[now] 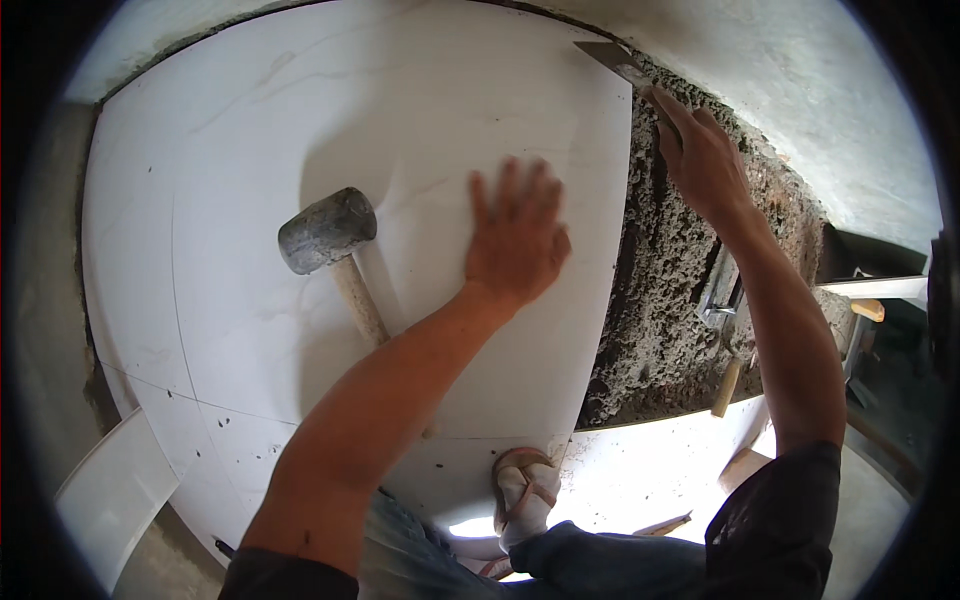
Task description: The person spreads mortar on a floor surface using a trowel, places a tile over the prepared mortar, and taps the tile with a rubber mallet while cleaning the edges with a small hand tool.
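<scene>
A large white tile (pixel 240 130) with faint veining spans the floor before me. My left hand (pixel 515 235) is over its right part, fingers spread and slightly blurred; whether the palm presses on it I cannot tell. At the tile's far right corner, my right hand (pixel 708 165) grips a trowel (pixel 605 60) by the handle. Its flat blade reaches over the tile's edge, beside the wall. Rough grey mortar (pixel 655 270) fills the strip right of the tile. A rubber mallet (pixel 328 230) with a black head lies on the tile; my left forearm hides part of its wooden handle.
A wooden-handled tool (pixel 728 388) and a metal piece (pixel 720 290) lie on the mortar near my right forearm. Walls (pixel 800 110) border the far and right sides. My sandalled foot (pixel 525 490) stands at the near edge. A tile piece (pixel 120 500) leans at lower left.
</scene>
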`<move>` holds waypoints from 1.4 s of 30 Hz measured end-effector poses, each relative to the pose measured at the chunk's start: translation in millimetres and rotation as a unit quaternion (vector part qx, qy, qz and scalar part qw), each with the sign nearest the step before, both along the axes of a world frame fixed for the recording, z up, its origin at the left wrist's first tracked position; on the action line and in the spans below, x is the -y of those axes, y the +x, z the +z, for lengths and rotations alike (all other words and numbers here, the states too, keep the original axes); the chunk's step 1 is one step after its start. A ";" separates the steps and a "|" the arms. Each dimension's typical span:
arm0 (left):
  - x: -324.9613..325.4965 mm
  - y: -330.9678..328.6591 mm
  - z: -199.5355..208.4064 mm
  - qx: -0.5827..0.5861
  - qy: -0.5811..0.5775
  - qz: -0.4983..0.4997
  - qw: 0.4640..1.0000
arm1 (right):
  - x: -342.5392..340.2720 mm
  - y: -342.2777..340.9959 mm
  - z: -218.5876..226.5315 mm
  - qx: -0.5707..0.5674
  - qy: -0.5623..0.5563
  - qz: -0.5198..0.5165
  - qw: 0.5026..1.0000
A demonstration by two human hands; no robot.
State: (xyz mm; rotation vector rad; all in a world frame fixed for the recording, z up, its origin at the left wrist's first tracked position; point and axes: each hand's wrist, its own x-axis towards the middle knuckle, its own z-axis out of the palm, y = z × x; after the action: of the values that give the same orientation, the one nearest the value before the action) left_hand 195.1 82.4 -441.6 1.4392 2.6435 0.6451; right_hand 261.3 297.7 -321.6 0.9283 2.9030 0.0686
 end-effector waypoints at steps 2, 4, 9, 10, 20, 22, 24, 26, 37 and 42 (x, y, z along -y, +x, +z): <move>-1.4 10.7 -2.2 0.042 0.035 -0.258 0.965 | 3.2 11.8 3.9 -0.015 -0.013 0.008 1.000; -18.2 13.8 -1.0 -0.003 0.028 -0.340 0.940 | -6.6 22.4 0.0 -0.031 -0.027 0.015 0.999; -73.2 5.8 30.2 -0.119 -0.110 -0.528 0.834 | -21.2 2.6 16.3 -0.008 -0.074 -0.002 0.997; -78.6 7.5 33.0 -0.131 -0.132 -0.534 0.825 | -19.9 -8.8 14.5 -0.010 -0.076 -0.002 0.997; -98.2 31.7 42.1 -0.097 -0.188 -0.514 0.832 | -91.2 -54.2 39.9 0.339 0.029 0.040 0.940; -92.3 34.8 34.2 -0.086 -0.189 -0.501 0.840 | -97.8 -44.2 52.2 0.380 -0.006 0.001 0.925; -97.0 27.6 34.6 -0.086 -0.187 -0.475 0.855 | -72.7 -12.2 77.6 0.206 -0.058 -0.007 0.977; -98.2 29.8 34.5 -0.094 -0.202 -0.482 0.847 | -63.1 15.9 64.9 0.082 -0.094 0.065 0.990; -105.1 40.0 38.6 -0.101 -0.223 -0.487 0.838 | -79.7 22.9 49.9 0.178 -0.123 -0.104 0.971; -62.9 55.2 16.1 -0.142 -0.099 -0.463 0.869 | 7.6 154.6 104.4 0.028 -0.201 -0.213 0.956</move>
State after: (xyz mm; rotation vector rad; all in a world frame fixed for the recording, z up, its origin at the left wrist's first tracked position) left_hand 250.2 145.3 -425.5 2.5302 1.6917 0.0498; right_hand 415.9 290.2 -217.3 1.3981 2.4527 -0.4939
